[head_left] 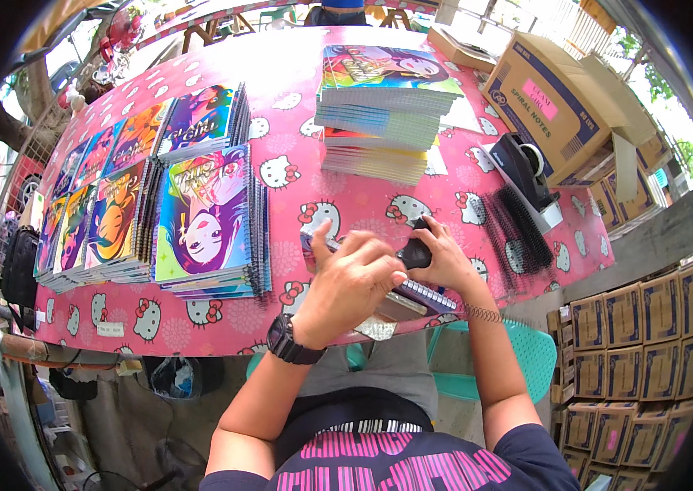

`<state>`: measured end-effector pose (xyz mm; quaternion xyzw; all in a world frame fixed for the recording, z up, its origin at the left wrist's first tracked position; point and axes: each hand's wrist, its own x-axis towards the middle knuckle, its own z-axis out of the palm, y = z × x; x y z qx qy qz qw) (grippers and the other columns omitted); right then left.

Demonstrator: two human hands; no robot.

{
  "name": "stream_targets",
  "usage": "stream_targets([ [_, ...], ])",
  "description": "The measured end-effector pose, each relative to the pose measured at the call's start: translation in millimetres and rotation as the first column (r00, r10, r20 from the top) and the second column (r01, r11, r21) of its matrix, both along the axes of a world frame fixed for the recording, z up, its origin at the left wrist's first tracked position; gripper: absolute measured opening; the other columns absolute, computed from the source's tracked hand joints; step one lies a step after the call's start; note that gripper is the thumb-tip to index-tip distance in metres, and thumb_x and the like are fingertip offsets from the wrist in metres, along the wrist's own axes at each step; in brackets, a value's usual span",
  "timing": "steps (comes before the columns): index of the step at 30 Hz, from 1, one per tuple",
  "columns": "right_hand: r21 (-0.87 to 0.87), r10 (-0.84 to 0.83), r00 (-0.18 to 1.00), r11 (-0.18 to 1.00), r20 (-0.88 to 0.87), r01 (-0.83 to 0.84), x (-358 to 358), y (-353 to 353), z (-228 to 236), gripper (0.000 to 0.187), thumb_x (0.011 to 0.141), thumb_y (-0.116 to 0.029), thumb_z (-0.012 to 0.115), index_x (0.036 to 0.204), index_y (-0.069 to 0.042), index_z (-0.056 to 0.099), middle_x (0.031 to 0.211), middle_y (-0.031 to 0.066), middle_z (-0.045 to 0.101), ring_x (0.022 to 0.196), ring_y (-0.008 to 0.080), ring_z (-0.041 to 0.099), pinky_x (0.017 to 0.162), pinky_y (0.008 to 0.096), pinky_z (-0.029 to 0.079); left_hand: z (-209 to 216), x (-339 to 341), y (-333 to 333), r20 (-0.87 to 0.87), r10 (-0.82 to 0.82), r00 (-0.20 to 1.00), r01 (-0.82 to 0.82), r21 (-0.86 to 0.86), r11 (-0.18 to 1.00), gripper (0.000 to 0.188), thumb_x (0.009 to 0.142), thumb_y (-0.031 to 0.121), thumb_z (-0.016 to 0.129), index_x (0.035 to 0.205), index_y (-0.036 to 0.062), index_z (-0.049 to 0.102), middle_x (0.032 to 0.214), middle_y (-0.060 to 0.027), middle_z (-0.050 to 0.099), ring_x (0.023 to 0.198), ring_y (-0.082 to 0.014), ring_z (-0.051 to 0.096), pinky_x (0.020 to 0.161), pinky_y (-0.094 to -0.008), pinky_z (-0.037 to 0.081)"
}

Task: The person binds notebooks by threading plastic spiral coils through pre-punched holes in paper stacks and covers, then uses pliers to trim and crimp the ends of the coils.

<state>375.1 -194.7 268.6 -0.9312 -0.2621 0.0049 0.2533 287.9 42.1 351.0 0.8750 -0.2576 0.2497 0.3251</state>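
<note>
A thin notebook lies in front of me at the table's near edge, a dark spiral coil running along its side. My left hand, with a black watch at the wrist, is bent over the notebook, thumb and forefinger pressed together by the coil; what they pinch is hidden. In my right hand is a black-handled hand tool, held close to the left fingertips. Its working end cannot be made out. A length of loose coil sticks out past my right wrist.
Stacks of spiral notebooks with colourful covers stand at the left. A tall pile of notebooks without visible coils is at the back. Black coils lie at the right, near an open carton. Cartons are stacked beside the table.
</note>
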Motion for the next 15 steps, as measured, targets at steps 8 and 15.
stream_targets([
  [8,0.735,0.547,0.783,0.655,-0.298,-0.178,-40,13,90,0.066,0.083,-0.061,0.058,0.099,0.001,0.069,0.11,0.0169,0.064,0.104,0.0231,0.059,0.093,0.0356,0.044,-12,-8,20,-0.023,0.126,0.992,-0.127,-0.018,0.992,0.03,0.064,0.032,0.082,0.087,0.017,0.068,0.091,0.0023,0.062,0.104,-0.0211,0.054,0.108,-0.0528,0.01],
  [15,0.659,0.415,0.87,0.737,-0.266,-0.15,-43,23,93,0.035,0.088,-0.031,0.064,0.092,0.003,0.063,0.098,0.0056,0.064,0.09,0.012,0.056,0.081,0.0279,0.044,-6,-3,19,-0.062,0.094,0.994,-0.094,-0.001,0.996,0.033,0.063,0.033,0.082,0.088,0.0162,0.068,0.091,0.0012,0.062,0.103,-0.022,0.053,0.107,-0.0513,0.014],
])
